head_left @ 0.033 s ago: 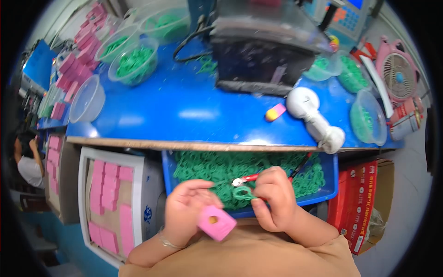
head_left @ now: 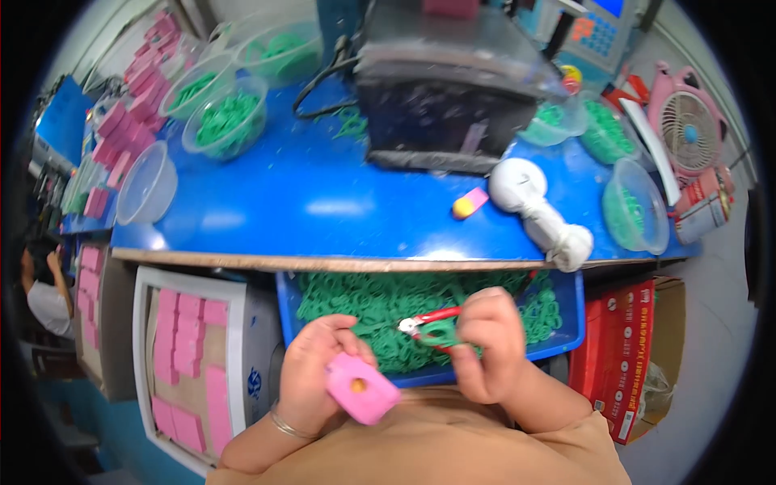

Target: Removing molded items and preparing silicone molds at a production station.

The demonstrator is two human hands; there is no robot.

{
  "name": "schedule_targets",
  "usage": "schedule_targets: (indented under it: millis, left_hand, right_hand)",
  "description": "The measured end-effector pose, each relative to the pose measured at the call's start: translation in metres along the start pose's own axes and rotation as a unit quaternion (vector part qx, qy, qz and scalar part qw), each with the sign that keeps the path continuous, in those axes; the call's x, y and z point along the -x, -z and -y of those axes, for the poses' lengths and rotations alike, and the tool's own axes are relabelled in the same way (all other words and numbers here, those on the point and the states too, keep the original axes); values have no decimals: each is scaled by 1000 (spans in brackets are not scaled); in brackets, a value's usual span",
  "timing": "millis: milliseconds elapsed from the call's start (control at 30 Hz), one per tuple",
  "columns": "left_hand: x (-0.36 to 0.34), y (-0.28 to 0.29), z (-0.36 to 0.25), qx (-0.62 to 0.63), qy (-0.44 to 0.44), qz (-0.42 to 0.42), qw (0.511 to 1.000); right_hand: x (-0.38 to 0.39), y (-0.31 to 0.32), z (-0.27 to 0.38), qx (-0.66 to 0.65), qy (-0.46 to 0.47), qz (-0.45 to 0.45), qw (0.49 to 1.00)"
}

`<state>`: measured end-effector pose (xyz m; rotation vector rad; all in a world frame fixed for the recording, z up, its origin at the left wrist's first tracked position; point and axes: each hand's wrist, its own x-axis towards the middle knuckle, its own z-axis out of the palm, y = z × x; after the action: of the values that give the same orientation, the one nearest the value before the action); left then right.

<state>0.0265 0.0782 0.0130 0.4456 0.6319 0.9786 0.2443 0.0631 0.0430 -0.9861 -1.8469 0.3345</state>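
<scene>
My left hand (head_left: pixel 311 368) holds a pink block (head_left: pixel 361 390) in front of my body. The block has rounded corners and a small hole with a yellowish inside. My right hand (head_left: pixel 489 347) is closed, with a small looped green piece (head_left: pixel 440 332) pinched between thumb and fingers. Red-handled nippers (head_left: pixel 428 318) show just left of the right hand, over the heap of green pieces (head_left: pixel 356 303); I cannot tell if the hand touches them. That heap fills a blue tray (head_left: pixel 575 311) below the table edge, behind both hands.
On the blue table (head_left: pixel 323 226) stand a dark machine (head_left: pixel 444 105), a white device (head_left: pixel 540 218), a pink-and-yellow piece (head_left: pixel 470 203) and several clear bowls (head_left: pixel 148 187). A box of pink blocks (head_left: pixel 234 356) sits left, a red carton (head_left: pixel 618 364) right. A person (head_left: pixel 50 299) is far left.
My right hand and the green piece have moved slightly right across the nippers. The pink block has tipped a little in my left hand. The whole view has shifted slightly.
</scene>
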Motion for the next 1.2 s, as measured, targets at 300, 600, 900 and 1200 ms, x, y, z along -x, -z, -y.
schedule_targets:
  millis: [300, 600, 900, 1200]
  left_hand:
    - [12, -6, -12, -171, 320, 92, 927]
    - [8, -5, -12, -306, 171, 191, 917]
    - [-11, -11, -10, -48, 124, 119, 984]
    - [-5, -23, -10, -188, 133, 62, 971]
  right_hand:
    - [-72, 144, -48, 375, -132, -190, 898]
    - [-110, 132, -62, 421, -144, -70, 893]
    - [-83, 55, -39, 420, 64, 169, 889]
    - [-53, 23, -6, 27, -168, 135, 976]
